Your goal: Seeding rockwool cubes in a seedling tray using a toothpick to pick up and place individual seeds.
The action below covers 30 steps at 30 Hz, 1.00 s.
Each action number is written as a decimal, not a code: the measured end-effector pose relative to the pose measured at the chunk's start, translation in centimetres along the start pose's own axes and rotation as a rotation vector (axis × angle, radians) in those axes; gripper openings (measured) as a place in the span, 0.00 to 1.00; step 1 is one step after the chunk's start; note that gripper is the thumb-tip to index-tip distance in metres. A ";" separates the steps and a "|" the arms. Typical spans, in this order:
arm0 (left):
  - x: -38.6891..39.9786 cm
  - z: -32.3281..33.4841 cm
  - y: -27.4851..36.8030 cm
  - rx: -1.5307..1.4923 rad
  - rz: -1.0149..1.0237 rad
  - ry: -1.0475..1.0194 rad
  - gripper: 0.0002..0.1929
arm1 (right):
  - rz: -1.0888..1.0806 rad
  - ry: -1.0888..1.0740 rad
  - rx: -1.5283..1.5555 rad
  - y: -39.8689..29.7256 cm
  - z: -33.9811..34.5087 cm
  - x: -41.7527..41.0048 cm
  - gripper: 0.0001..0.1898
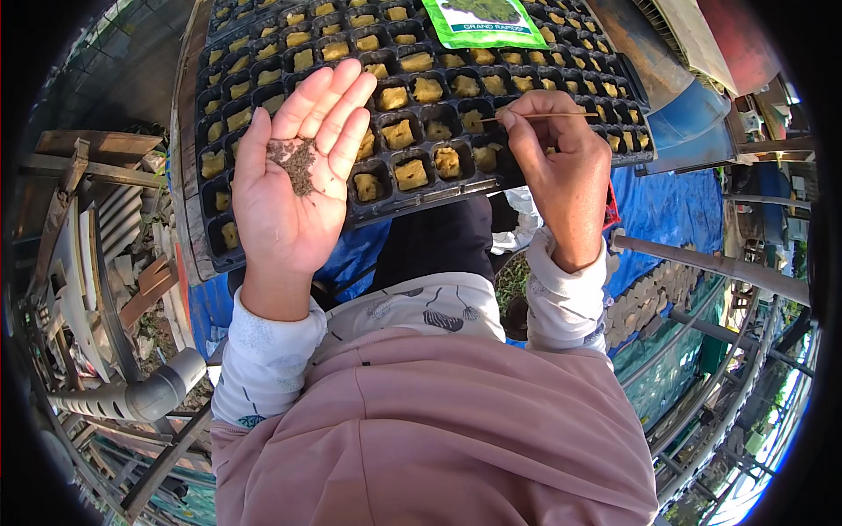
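Note:
My left hand [299, 177] is turned palm up above the left part of a black plastic seedling tray [427, 199]. A small heap of dark brown seeds [299, 164] lies in its palm, fingers extended. Between thumb and fingers, my right hand [562, 154] pinches a thin wooden stick [582, 115] over the tray's right part. The stick's tip points left, by a yellow-brown growing cube [472, 121]; whether it touches cannot be told. Similar rockwool-like cubes [411, 173] sit in the tray's cells, some with a small hole on top. My right hand hides several cells.
A green seed packet [487, 26] bearing writing lies on the tray's far part. Wooden boards [187, 164] edge the tray on the left. A blue drum [691, 128] stands at the right, above a blue tarp [664, 217]. A grey pipe [158, 391] is at lower left.

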State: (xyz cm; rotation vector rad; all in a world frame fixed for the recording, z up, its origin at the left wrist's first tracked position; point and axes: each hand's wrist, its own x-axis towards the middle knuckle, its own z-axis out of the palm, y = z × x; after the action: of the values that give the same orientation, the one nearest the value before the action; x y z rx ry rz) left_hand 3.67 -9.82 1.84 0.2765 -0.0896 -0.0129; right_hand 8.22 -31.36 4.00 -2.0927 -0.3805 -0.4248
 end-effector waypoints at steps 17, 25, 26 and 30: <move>0.0 0.0 0.0 -0.004 0.006 -0.004 0.25 | -0.018 -0.022 -0.043 -0.2 -0.4 -0.1 0.06; 0.1 0.1 0.0 -0.033 -0.012 0.050 0.27 | 0.049 0.019 0.121 -0.2 -1.9 -1.2 0.05; 0.1 0.1 0.0 -0.037 -0.012 0.048 0.27 | 0.051 -0.005 0.100 -0.1 -2.0 -1.4 0.05; 0.0 0.2 0.0 -0.035 -0.008 0.051 0.27 | 0.062 -0.060 0.016 -0.3 -1.9 -1.7 0.05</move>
State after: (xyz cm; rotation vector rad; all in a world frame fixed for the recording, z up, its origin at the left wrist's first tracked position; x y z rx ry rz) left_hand 3.71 -9.91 1.99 0.2421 -0.0378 -0.0157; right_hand 6.27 -33.04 4.46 -2.0996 -0.3518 -0.3227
